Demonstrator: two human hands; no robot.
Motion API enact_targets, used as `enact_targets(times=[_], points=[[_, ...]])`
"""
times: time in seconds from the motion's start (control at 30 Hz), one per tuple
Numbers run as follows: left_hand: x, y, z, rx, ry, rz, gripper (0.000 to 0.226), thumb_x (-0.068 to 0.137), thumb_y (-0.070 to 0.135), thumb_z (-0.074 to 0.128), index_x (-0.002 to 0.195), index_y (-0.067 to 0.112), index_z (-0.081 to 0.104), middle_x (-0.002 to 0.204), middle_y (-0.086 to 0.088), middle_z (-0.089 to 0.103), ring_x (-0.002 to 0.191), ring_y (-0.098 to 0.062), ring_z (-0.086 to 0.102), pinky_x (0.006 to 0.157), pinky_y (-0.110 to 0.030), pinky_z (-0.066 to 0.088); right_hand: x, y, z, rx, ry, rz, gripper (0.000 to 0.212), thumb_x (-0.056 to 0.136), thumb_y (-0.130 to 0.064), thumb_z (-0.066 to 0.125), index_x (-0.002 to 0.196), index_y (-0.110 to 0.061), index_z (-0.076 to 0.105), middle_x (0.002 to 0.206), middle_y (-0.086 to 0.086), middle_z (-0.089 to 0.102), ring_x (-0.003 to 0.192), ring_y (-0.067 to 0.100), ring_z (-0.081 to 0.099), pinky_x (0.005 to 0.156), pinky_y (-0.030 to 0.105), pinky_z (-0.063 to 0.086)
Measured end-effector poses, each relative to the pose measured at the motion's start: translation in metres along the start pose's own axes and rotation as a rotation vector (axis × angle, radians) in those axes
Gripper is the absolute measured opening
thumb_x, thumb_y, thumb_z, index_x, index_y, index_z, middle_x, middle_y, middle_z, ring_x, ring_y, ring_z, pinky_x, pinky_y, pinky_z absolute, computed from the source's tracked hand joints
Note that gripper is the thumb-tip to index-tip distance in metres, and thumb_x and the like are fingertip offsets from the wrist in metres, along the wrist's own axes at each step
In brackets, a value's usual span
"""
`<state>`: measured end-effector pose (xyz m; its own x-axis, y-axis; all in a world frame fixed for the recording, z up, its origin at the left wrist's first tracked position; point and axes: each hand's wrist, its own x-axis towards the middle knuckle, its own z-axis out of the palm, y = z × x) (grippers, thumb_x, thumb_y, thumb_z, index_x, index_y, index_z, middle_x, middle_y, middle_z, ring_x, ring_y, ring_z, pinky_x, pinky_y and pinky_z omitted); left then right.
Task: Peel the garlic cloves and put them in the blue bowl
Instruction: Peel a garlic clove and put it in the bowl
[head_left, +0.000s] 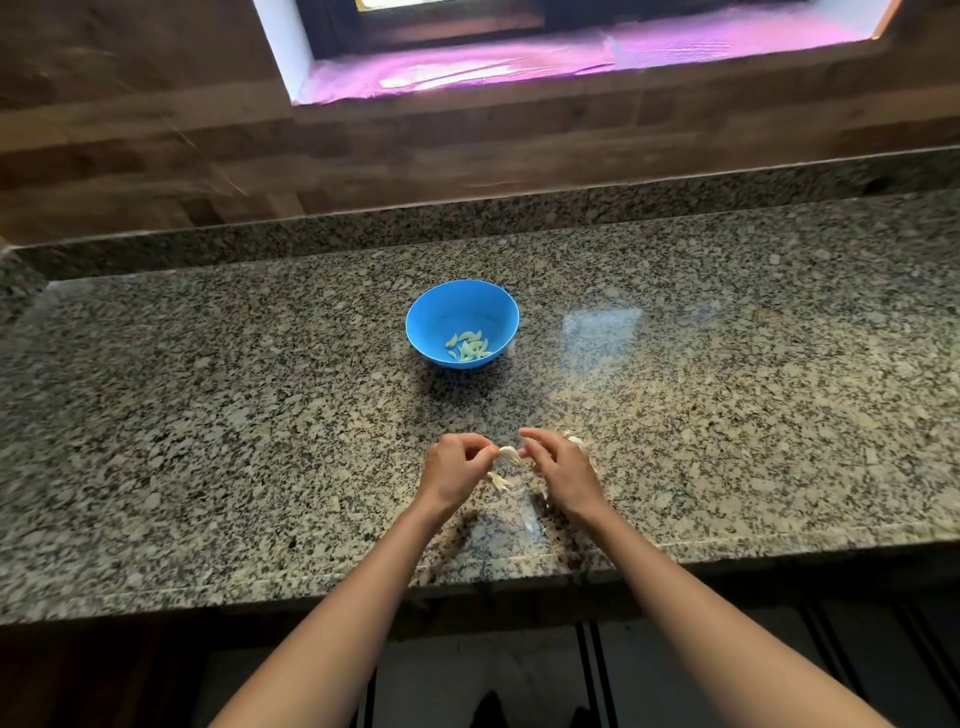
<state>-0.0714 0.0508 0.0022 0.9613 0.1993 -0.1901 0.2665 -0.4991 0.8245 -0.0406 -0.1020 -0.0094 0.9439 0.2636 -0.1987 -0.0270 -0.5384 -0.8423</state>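
A blue bowl (435, 313) stands on the granite counter, with several peeled garlic cloves (469, 347) lying in its bottom. Nearer the counter's front edge, my left hand (456, 470) and my right hand (560, 470) meet over the stone. Both pinch a small garlic clove (508, 454) with pale skin, held between their fingertips just above the counter. A loose piece of papery skin (500, 481) lies under the hands. Another pale bit of garlic (574, 440) shows behind my right hand, partly hidden.
The speckled granite counter (260, 415) runs wide to both sides, with a raised granite lip and wooden wall behind it. A window sill (519, 67) lies above. The counter's front edge (311, 592) is close below my forearms.
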Motion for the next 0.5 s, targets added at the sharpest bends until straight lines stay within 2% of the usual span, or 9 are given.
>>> enact_targets(times=[0.07, 0.17, 0.23, 0.33, 0.4, 0.5], points=[[-0.002, 0.005, -0.001, 0.011, -0.008, 0.020, 0.016, 0.089, 0.018, 0.059, 0.082, 0.010, 0.070, 0.061, 0.006, 0.061, 0.051, -0.002, 0.051, 0.047, -0.012, 0.037, -0.001, -0.007, -0.002, 0.077, -0.066, -0.004, 0.022, 0.093, -0.027, 0.052, 0.104, -0.017, 0.068, 0.090, -0.003, 0.070, 0.078, 0.011, 0.063, 0.075, 0.032, 0.053], [-0.003, 0.008, -0.002, 0.031, 0.004, 0.041, 0.015, 0.091, 0.016, 0.058, 0.086, 0.008, 0.070, 0.065, 0.005, 0.062, 0.054, -0.003, 0.053, 0.046, -0.009, 0.038, 0.000, -0.014, -0.001, 0.167, -0.146, 0.021, 0.019, 0.092, -0.020, 0.054, 0.097, -0.011, 0.070, 0.084, 0.004, 0.071, 0.066, 0.008, 0.061, 0.066, 0.026, 0.051], [-0.007, 0.011, -0.001, 0.153, -0.011, 0.094, 0.015, 0.092, 0.014, 0.056, 0.085, 0.007, 0.068, 0.065, 0.002, 0.061, 0.053, -0.005, 0.052, 0.044, -0.010, 0.040, 0.002, -0.011, 0.001, 0.089, -0.104, 0.053, 0.019, 0.092, -0.024, 0.054, 0.086, -0.016, 0.070, 0.076, 0.001, 0.071, 0.055, 0.008, 0.054, 0.058, 0.025, 0.045], [-0.013, 0.016, 0.002, 0.298, -0.020, 0.206, 0.020, 0.092, 0.010, 0.053, 0.077, 0.005, 0.064, 0.062, -0.002, 0.058, 0.049, -0.009, 0.048, 0.045, -0.012, 0.040, 0.003, -0.008, 0.001, -0.076, -0.036, 0.060, 0.025, 0.091, -0.029, 0.054, 0.069, -0.025, 0.065, 0.066, -0.004, 0.066, 0.045, 0.003, 0.043, 0.046, 0.017, 0.032], [-0.010, 0.014, 0.000, 0.263, 0.032, 0.182, 0.019, 0.092, 0.010, 0.053, 0.078, 0.005, 0.065, 0.062, -0.002, 0.058, 0.050, -0.010, 0.049, 0.044, -0.013, 0.038, 0.003, -0.014, 0.001, -0.108, -0.032, 0.023, 0.026, 0.091, -0.029, 0.055, 0.066, -0.030, 0.061, 0.058, -0.011, 0.058, 0.045, 0.001, 0.041, 0.044, 0.016, 0.028], [-0.010, 0.014, 0.001, 0.235, 0.068, 0.158, 0.019, 0.092, 0.010, 0.052, 0.078, 0.008, 0.063, 0.059, 0.002, 0.055, 0.047, -0.008, 0.046, 0.042, -0.013, 0.036, 0.002, -0.016, 0.003, -0.065, 0.008, 0.032, 0.017, 0.090, -0.030, 0.056, 0.077, -0.027, 0.067, 0.060, -0.012, 0.061, 0.047, 0.002, 0.045, 0.044, 0.016, 0.031]])
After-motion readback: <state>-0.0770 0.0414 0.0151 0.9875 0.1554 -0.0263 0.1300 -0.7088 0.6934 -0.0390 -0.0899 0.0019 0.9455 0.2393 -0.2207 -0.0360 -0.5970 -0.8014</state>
